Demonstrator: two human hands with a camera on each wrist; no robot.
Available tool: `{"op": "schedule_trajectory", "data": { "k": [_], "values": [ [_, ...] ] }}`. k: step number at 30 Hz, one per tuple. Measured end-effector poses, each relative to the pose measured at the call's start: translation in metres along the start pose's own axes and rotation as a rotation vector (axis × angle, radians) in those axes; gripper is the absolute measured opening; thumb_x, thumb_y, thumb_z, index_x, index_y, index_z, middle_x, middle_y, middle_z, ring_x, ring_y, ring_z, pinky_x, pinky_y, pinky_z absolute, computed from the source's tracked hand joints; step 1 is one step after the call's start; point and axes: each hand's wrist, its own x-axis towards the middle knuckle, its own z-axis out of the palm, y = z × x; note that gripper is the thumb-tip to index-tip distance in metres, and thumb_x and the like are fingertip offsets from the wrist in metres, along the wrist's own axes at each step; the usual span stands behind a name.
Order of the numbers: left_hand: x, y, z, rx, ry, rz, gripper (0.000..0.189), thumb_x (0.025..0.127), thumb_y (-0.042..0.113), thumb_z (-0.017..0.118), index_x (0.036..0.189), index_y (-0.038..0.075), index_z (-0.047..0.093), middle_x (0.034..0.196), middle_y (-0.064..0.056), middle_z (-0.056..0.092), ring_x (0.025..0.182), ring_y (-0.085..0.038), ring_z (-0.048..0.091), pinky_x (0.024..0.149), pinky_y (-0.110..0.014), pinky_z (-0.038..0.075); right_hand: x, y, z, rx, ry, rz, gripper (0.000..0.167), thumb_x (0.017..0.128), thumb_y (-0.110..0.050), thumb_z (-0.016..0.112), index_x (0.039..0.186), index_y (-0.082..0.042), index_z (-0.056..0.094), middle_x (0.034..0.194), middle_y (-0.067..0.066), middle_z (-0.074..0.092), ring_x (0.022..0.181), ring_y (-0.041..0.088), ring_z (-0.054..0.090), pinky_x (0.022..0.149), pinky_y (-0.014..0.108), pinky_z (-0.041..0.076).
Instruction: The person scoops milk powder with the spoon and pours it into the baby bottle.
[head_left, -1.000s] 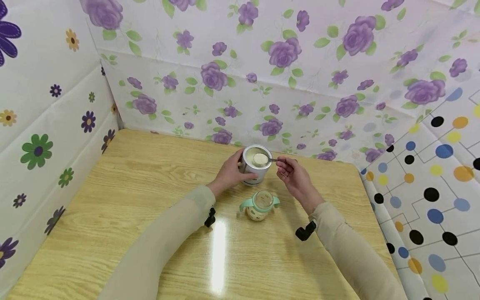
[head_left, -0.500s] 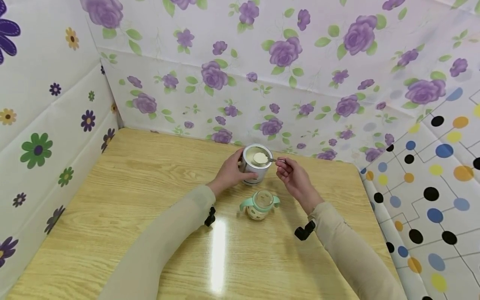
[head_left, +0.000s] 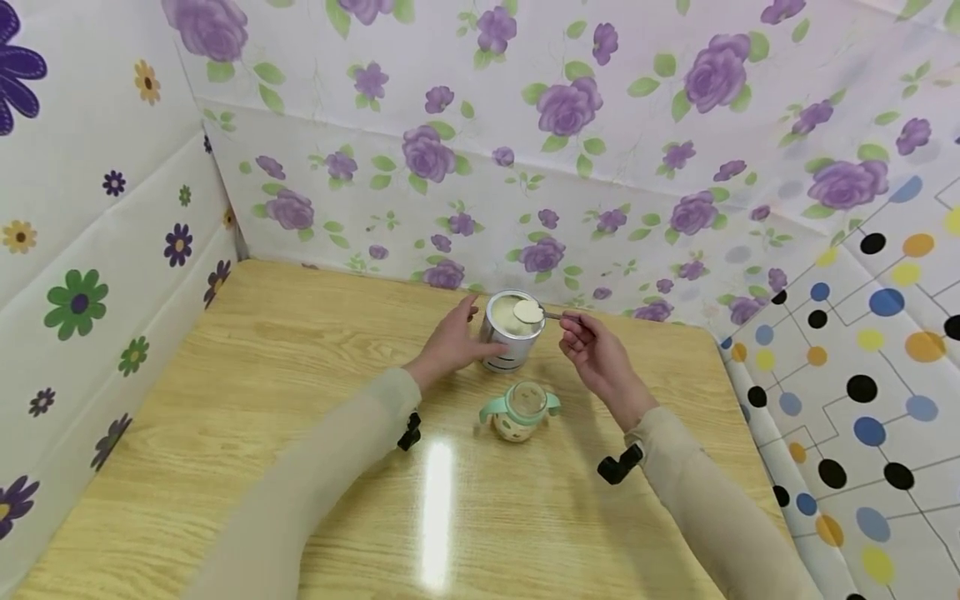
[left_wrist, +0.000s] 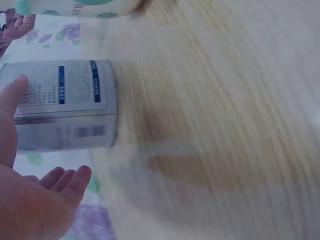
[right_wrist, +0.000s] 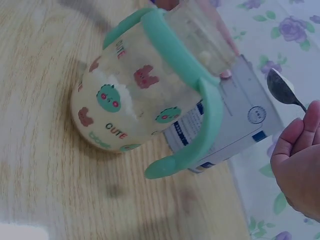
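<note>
My right hand (head_left: 602, 360) pinches a spoon (right_wrist: 284, 91) by its handle. Pale powder heaps the spoon's bowl, which is over the open mouth of a silver can (head_left: 512, 352); more powder lies inside the can. My left hand (head_left: 452, 343) is at the can's left side, its fingers spread away from the wall. The left thumb lies over the can's labelled side in the left wrist view; whether it touches is hard to tell. In front of the can stands a lidless baby bottle (right_wrist: 135, 95) with mint-green handles and pale contents.
A wooden table (head_left: 330, 333) bears the can and the bottle. Behind it hangs a purple-flowered cloth (head_left: 427, 154), close to the can. A dotted cloth (head_left: 847, 400) borders the right edge, and a flower-patterned cloth (head_left: 112, 242) the left.
My left hand has loosened from the can and shifted slightly left, its fingers opening. The loaded spoon has risen a little and moved right with my right hand. The bottle has stayed put.
</note>
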Motion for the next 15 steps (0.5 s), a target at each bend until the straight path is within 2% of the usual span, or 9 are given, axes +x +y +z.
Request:
{"op": "schedule_trajectory", "data": {
  "k": [3, 7, 11, 15],
  "values": [
    [-0.011, 0.004, -0.01, 0.027, -0.001, -0.02, 0.118, 0.084, 0.051, 0.091, 0.171, 0.014, 0.021, 0.164, -0.016, 0.044, 0.151, -0.034, 0.043, 0.12, -0.056, 0.043, -0.009, -0.006, 0.0, 0.005, -0.028, 0.003, 0.042, 0.119, -0.02, 0.039, 0.109, -0.002, 0.075, 0.087, 0.004, 0.078, 0.076, 0.015, 0.069, 0.082, 0.029, 0.056],
    [-0.027, 0.011, -0.022, 0.062, -0.034, -0.004, 0.109, 0.086, 0.052, 0.089, 0.168, 0.012, 0.029, 0.16, -0.016, 0.049, 0.148, -0.034, 0.047, 0.118, -0.057, 0.045, -0.023, -0.013, -0.002, 0.016, -0.067, 0.012, 0.042, 0.119, -0.02, 0.038, 0.112, -0.001, 0.075, 0.09, 0.005, 0.079, 0.077, 0.016, 0.069, 0.084, 0.03, 0.056],
    [-0.042, 0.018, -0.027, 0.074, -0.101, 0.055, 0.096, 0.09, 0.049, 0.086, 0.164, 0.013, 0.037, 0.157, -0.014, 0.053, 0.145, -0.033, 0.051, 0.119, -0.055, 0.045, -0.034, -0.016, -0.004, 0.026, -0.094, 0.021, 0.045, 0.119, -0.021, 0.036, 0.111, -0.001, 0.077, 0.09, 0.006, 0.079, 0.078, 0.017, 0.069, 0.084, 0.03, 0.056],
    [-0.057, 0.021, -0.026, 0.032, -0.161, 0.125, 0.084, 0.093, 0.041, 0.085, 0.159, 0.008, 0.045, 0.152, -0.015, 0.057, 0.141, -0.035, 0.054, 0.118, -0.052, 0.046, -0.044, -0.015, -0.004, 0.025, -0.128, 0.027, 0.047, 0.119, -0.021, 0.036, 0.11, -0.001, 0.077, 0.09, 0.006, 0.079, 0.079, 0.017, 0.07, 0.083, 0.03, 0.056]
  ]
}}
